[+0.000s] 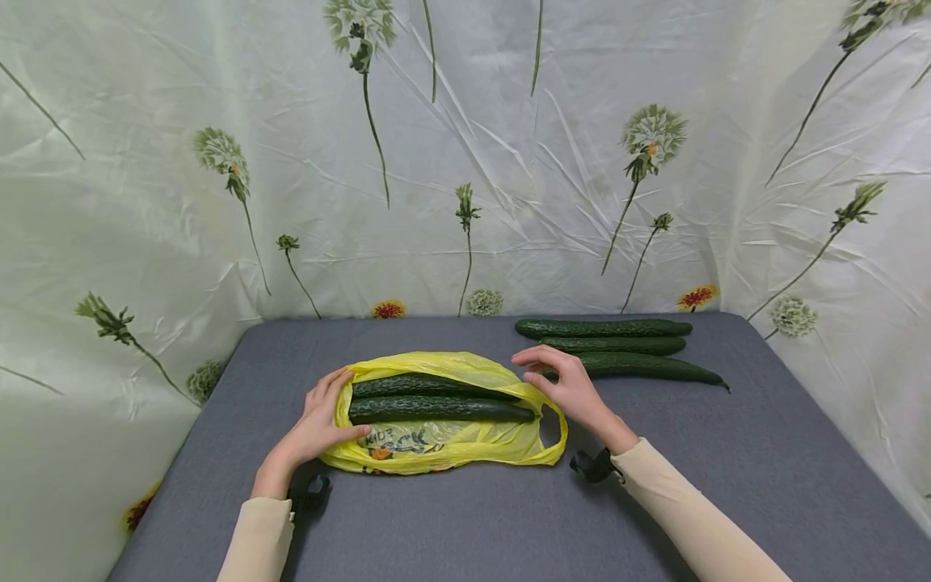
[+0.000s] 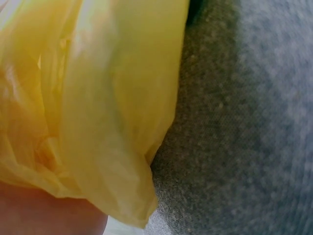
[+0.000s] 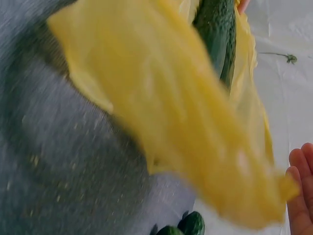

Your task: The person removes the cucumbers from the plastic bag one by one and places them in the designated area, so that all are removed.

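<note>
A yellow plastic bag [image 1: 465, 457] lies on its side, its mouth spread. Inside it lie two long dark green cucumbers [image 1: 440, 409], side by side. My left hand [image 1: 320, 420] is around the bag's left end, thumb over the front edge and fingers at the back. Yellow plastic fills much of the left wrist view. At the bag's right end, beside its handle loop, my right hand [image 1: 563, 384] hovers with fingers loosely bent and nothing between them. In the right wrist view its fingers [image 3: 302, 188] show beside the yellow plastic.
Three more cucumbers [image 1: 647, 366] lie at the back right of the grey cloth-covered table [image 1: 436, 533], just behind my right hand. A pale curtain [image 1: 465, 145] with dandelion prints hangs behind the table and along its sides.
</note>
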`<control>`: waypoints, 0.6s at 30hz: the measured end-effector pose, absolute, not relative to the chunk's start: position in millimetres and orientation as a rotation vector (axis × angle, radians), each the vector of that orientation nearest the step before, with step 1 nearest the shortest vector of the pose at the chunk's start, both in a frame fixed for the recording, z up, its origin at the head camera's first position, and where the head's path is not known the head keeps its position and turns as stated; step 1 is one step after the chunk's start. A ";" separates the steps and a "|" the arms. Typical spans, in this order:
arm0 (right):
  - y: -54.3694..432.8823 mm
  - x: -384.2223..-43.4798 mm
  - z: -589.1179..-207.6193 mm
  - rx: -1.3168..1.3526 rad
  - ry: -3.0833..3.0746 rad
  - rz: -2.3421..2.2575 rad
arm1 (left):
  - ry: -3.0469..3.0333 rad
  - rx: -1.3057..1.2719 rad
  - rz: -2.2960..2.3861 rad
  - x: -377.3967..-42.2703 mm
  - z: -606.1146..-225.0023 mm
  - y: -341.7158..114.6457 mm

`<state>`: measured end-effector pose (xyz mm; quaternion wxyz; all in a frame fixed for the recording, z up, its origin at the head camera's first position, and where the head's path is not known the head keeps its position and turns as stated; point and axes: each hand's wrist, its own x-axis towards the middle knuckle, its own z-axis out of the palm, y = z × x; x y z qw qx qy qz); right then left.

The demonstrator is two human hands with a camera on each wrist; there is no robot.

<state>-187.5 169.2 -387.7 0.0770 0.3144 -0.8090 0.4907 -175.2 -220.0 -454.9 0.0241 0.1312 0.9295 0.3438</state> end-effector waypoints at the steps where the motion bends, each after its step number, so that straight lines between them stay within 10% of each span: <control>1: 167.4 -187.2 -387.5 0.946 -2.423 1.477 | 2.876 0.406 1.064 -175.2 -455.1 -220.1; 18: 137.8 -192.1 -406.9 1.079 -2.388 1.612 | 2.869 0.409 1.071 -174.8 -455.1 -220.6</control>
